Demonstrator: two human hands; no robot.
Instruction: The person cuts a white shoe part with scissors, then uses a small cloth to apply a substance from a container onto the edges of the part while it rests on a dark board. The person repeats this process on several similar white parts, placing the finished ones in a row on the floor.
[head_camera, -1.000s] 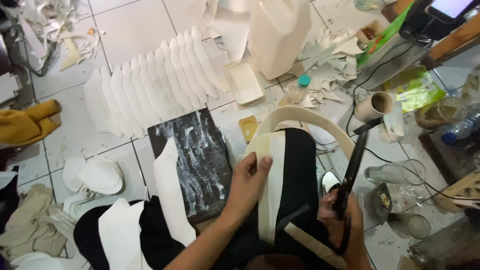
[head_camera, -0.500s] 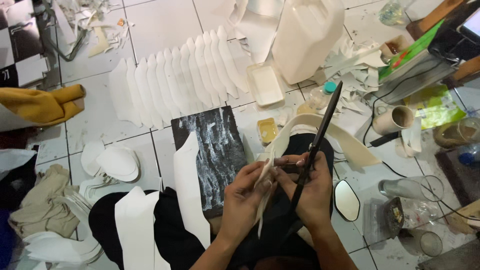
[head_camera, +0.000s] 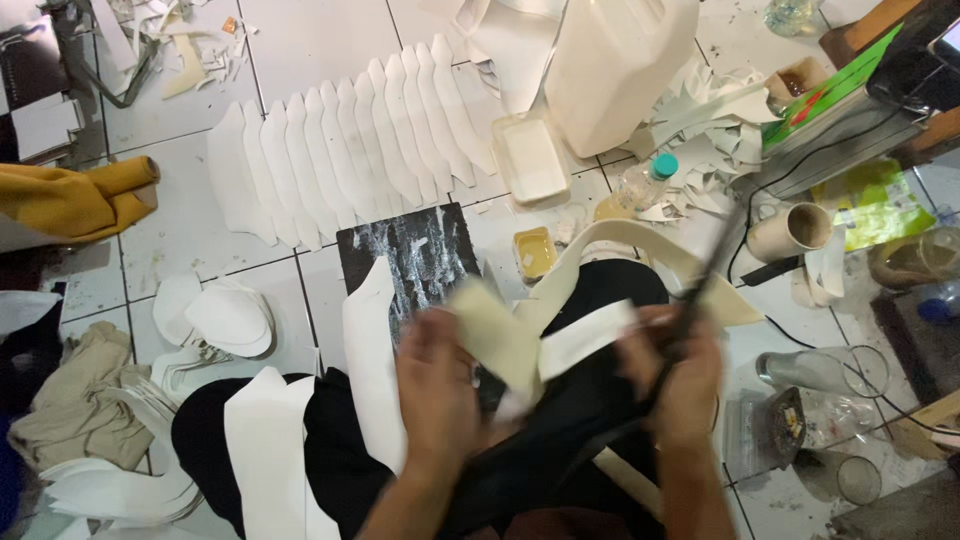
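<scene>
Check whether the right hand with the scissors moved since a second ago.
Yes. The right hand swung the scissors up from beside the lap toward the paper cup.

White jug (head_camera: 615, 65) top, fanned white cutouts (head_camera: 340, 150) on tiles, yellow cloth (head_camera: 75, 200) left, tape roll (head_camera: 790, 232) right.

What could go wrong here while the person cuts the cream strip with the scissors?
1. The left hand pinches the cream strip close to the scissors in the right hand; a finger could get nicked.
2. Both hands look motion-blurred, so the cut may run crooked.
3. The small open glue tin sits just beyond the strip's loop and could be knocked over.
</scene>
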